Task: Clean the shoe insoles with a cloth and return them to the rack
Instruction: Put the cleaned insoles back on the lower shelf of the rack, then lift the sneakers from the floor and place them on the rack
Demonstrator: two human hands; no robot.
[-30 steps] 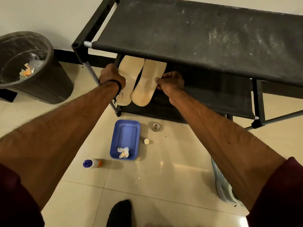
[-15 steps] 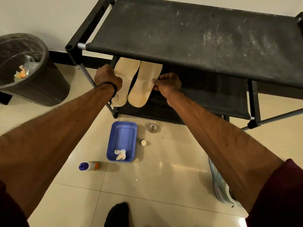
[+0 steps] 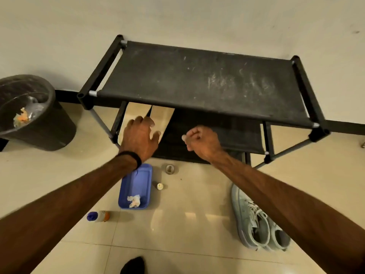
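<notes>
Your left hand (image 3: 141, 136) is hovering with fingers spread over two flat tan insoles (image 3: 162, 117) lying on the black cloth rack's (image 3: 197, 84) lower shelf; your right hand (image 3: 201, 140) is curling, holding nothing.

Black wristband (image 3: 132, 157), bare forearms

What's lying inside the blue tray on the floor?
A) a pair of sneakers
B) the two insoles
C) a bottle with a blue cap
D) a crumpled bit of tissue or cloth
D: the blue tray holds only a small crumpled white wad near its front end.
</notes>
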